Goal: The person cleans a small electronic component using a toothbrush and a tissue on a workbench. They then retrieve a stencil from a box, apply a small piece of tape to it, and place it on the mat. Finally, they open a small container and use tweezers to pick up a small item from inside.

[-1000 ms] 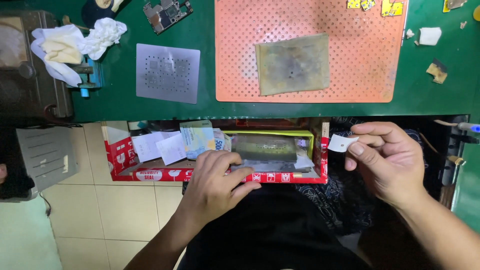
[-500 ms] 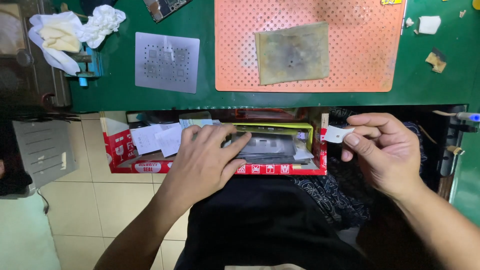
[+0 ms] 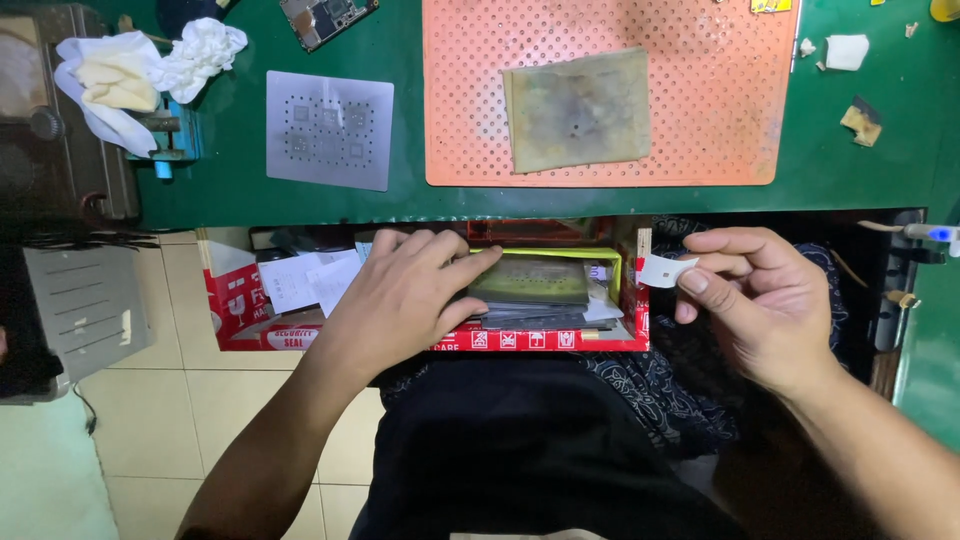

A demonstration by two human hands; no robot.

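A white slip point(image 3: 664, 270) was pinched in the right hand point(image 3: 760, 300), while the left hand point(image 3: 405, 295) was laid spread on stencils point(image 3: 530, 285) in the red box point(image 3: 540, 340).

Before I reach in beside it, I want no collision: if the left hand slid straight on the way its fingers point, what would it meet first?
The left hand points right across the red box. It would likely first meet the grey metal sheets stacked inside; its fingertips seem to touch them already.
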